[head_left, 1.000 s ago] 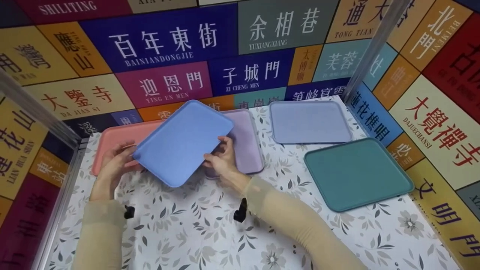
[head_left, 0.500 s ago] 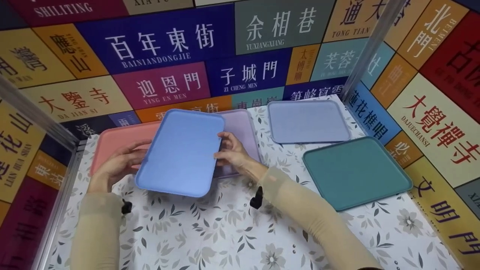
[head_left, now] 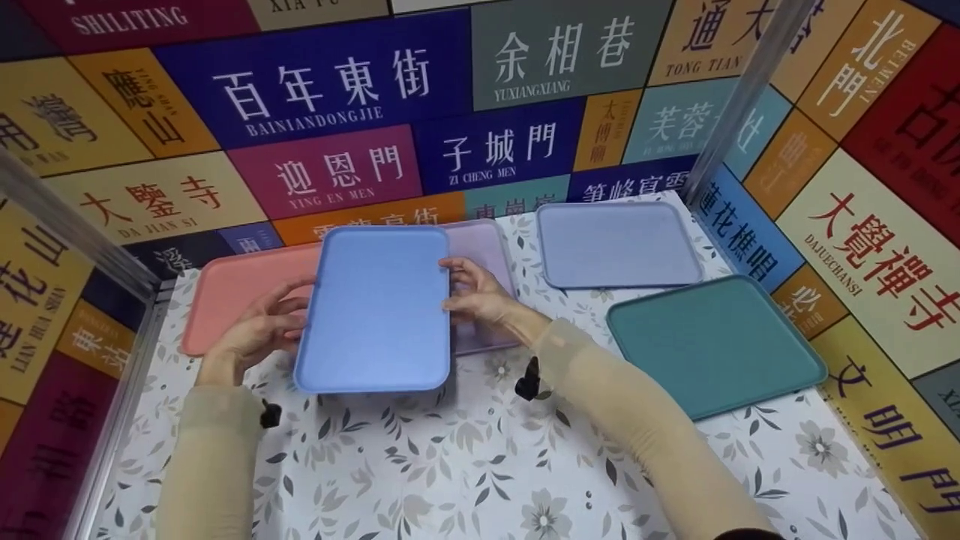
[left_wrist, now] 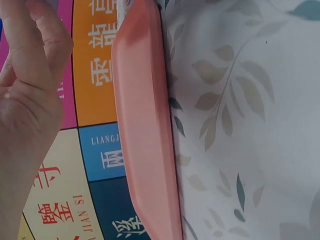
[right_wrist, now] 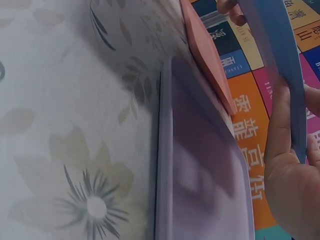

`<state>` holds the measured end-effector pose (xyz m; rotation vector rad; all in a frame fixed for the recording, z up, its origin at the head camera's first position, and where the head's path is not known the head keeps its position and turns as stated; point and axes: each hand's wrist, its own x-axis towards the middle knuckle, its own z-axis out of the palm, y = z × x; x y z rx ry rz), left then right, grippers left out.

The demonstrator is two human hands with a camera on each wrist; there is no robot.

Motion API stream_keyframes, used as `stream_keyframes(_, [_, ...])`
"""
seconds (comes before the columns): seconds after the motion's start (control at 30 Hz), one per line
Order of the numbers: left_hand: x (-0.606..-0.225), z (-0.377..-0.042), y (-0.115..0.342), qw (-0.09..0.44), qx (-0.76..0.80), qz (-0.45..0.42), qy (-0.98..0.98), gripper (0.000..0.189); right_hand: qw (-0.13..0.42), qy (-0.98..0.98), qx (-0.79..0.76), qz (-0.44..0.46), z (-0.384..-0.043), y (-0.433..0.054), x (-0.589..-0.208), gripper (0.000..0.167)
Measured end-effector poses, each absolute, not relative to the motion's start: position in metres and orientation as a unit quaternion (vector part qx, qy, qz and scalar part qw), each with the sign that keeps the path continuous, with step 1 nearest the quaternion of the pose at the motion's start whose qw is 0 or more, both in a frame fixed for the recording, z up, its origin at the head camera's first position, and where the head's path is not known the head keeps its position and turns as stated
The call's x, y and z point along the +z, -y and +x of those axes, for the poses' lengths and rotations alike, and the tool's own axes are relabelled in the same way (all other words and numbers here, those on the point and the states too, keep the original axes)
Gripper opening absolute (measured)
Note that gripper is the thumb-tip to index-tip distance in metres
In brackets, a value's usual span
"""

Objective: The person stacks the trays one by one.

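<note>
A blue tray point(head_left: 375, 307) is held up above the table in the head view, its long sides running front to back. At its left edge is my left hand point(head_left: 262, 330), with fingers and thumb right at the rim and the fingertips partly hidden. My right hand point(head_left: 484, 300) pinches the opposite edge; in the right wrist view the thumb point(right_wrist: 280, 120) lies along one face and other fingers are on the far face. Behind and below lie a pink tray point(head_left: 240, 292) to the left and a lilac tray point(head_left: 484, 255) to the right, both partly covered by the blue one.
A pale periwinkle tray point(head_left: 619, 244) lies at the back right, and a green tray point(head_left: 716, 345) is in front of it. Under them is a table with a leaf-and-flower cover point(head_left: 420, 465). Colourful sign-printed panels point(head_left: 330, 82) wall in the back and sides.
The blue tray has turned from a slant to nearly straight and come slightly nearer. My right hand has moved right with its edge; my left hand has shifted along the left edge.
</note>
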<state>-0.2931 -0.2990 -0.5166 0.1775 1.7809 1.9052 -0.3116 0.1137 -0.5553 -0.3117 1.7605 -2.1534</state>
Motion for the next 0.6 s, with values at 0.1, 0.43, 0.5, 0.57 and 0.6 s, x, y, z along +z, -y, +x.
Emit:
stream_keyframes(0.1, [-0.518, -0.294, 0.292, 0.253, 0.703, 0.057, -0.662, 0.078, 0.157, -0.638, -0.743, -0.126, -0.317, -0.119, -0.553, 0.08])
stream_keyframes(0.43, [-0.527, -0.303, 0.259, 0.211, 0.708, 0.043, -0.672, 0.077, 0.16, -0.682, -0.709, -0.083, -0.334, -0.14, -0.54, 0.084])
stream_keyframes(0.5, [-0.529, -0.306, 0.252, 0.208, 0.704, 0.035, -0.678, 0.077, 0.162, -0.692, -0.7, -0.076, -0.337, -0.146, -0.539, 0.085])
stream_keyframes(0.57, [-0.53, -0.308, 0.244, 0.207, 0.694, 0.027, -0.689, 0.076, 0.158, -0.703, -0.69, -0.068, -0.34, -0.151, -0.539, 0.085])
stream_keyframes(0.6, [-0.531, -0.309, 0.24, 0.207, 0.692, 0.025, -0.692, 0.076, 0.155, -0.708, -0.686, -0.063, -0.342, -0.154, -0.539, 0.085])
